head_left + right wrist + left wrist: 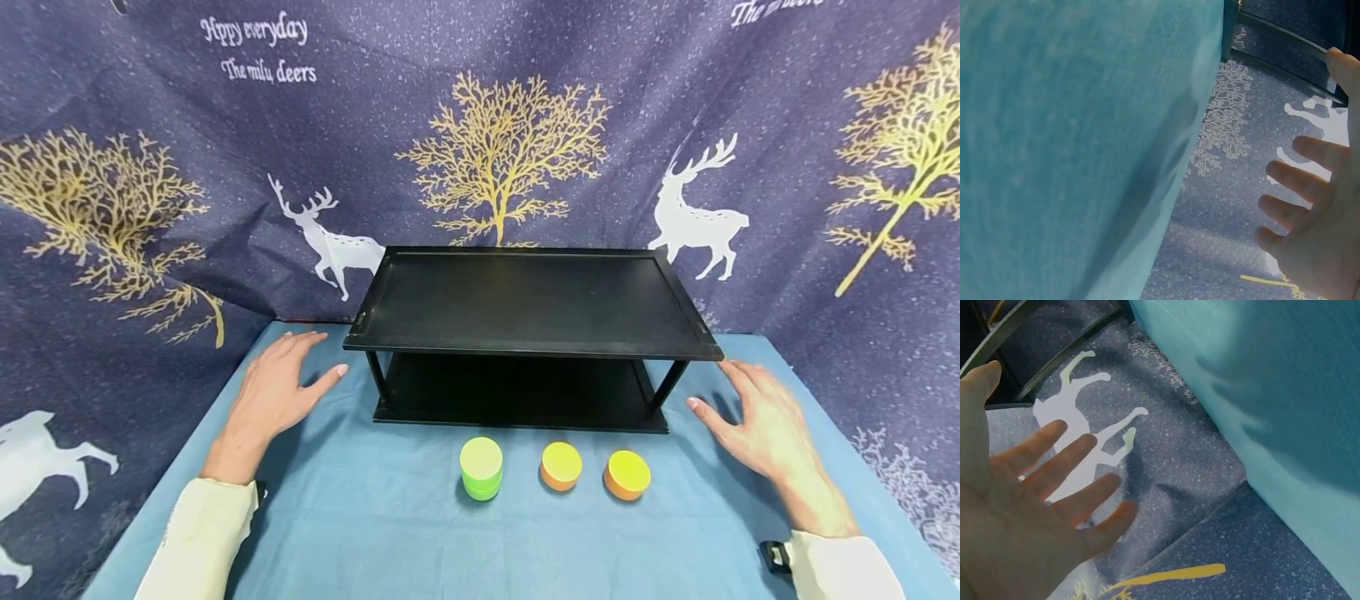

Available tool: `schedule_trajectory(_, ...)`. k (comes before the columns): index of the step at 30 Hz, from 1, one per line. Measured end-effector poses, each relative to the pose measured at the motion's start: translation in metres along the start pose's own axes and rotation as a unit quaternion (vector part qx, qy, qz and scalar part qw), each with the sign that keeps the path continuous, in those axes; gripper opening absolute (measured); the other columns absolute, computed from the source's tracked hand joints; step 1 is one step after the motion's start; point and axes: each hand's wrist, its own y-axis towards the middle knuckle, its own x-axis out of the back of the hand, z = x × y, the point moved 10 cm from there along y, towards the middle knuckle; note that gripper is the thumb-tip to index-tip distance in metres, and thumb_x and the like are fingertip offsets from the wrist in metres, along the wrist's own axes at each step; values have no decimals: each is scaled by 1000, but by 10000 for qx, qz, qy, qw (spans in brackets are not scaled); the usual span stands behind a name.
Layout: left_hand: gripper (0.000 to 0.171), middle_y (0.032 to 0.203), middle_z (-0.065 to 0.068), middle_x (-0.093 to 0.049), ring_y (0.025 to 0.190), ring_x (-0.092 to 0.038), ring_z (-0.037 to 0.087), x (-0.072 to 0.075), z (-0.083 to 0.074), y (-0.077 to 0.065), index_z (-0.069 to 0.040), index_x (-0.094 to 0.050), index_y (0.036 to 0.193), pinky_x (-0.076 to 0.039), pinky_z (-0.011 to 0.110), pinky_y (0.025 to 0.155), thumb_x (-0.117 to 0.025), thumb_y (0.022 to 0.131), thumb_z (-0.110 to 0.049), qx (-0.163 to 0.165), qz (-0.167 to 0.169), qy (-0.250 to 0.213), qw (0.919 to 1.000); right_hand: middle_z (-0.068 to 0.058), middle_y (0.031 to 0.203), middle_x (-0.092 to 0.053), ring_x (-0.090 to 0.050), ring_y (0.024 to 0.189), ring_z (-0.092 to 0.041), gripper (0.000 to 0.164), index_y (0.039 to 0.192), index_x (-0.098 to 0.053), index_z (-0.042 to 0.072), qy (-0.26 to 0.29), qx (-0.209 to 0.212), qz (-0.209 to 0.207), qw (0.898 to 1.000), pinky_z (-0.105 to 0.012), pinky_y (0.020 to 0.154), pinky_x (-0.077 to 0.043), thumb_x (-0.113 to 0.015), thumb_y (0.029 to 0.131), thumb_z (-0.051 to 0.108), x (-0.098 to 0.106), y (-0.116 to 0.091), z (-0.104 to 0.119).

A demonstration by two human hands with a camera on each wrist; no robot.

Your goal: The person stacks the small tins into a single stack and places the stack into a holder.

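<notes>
A black two-level rack (525, 304) stands at the back of the blue cloth. Left of it is my left hand (270, 396), fingers spread and holding nothing; the left wrist view shows its palm and separated fingers (1072, 465). On the other side my right hand (772, 425) is also spread and holds nothing. Its fingertips overlap the rack's front right corner in the head view; contact cannot be told. In front of the rack sit a green round block (481, 471), looking like a stacked pair, and two orange round blocks with yellow tops, one central (561, 465), one farther right (627, 475).
The rack has a lower shelf (517, 392) under its top board, with slanted legs (670, 385) at the sides. Behind the table, a dark blue curtain (555, 200) printed with deer and trees hangs close. Blue cloth (390, 533) covers the table.
</notes>
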Motion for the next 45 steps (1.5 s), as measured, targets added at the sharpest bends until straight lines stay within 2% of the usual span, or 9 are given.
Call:
schedule_trajectory(4,63,137,23,-65,133,-54,49,3,-2,0,-3,-64,140,-42,68,107,-78,95,-46,-132,-64,-30,9999,-34,143,-54,-47,129,-59,77,151,-52,-1,20,-2,67,10000,-74,106,-33,-79,93,41,-2,0,0)
schedule_trajectory(10,63,134,22,-67,123,-61,46,5,-4,1,-4,-64,141,-46,67,101,-75,97,-48,-81,73,40,9999,-34,141,-55,-49,126,-59,74,148,-54,0,-14,-58,236,9997,-72,102,-36,-79,93,43,-1,-1,3)
schedule_trajectory(18,63,136,21,-67,124,-61,46,7,-6,-1,-5,-65,140,-46,65,102,-71,99,-52,110,364,-22,9993,-34,138,-58,-52,125,-57,73,145,-57,-1,-15,-71,468,9989,-71,101,-38,-79,93,45,1,0,11)
schedule_trajectory(26,57,132,16,-70,121,-64,41,9,-16,-2,-8,-68,135,-48,62,100,-73,99,-52,-19,372,13,9993,-31,136,-61,-54,124,-55,70,141,-61,1,-30,-29,472,9989,-70,99,-41,-80,93,46,4,0,18)
schedule_trajectory(38,57,131,13,-71,120,-65,38,9,-33,-3,-10,-71,132,-51,62,97,-69,99,-57,-154,692,139,9974,-29,131,-65,-58,120,-52,67,135,-65,0,-130,142,452,9988,-70,95,-43,-81,91,47,7,0,30)
schedule_trajectory(45,57,132,11,-71,121,-65,36,9,-41,-4,-12,-71,133,-51,61,97,-68,99,-58,-227,779,149,9966,-28,130,-65,-59,120,-51,67,134,-66,-1,-231,115,602,9979,-71,96,-44,-80,92,50,6,1,36)
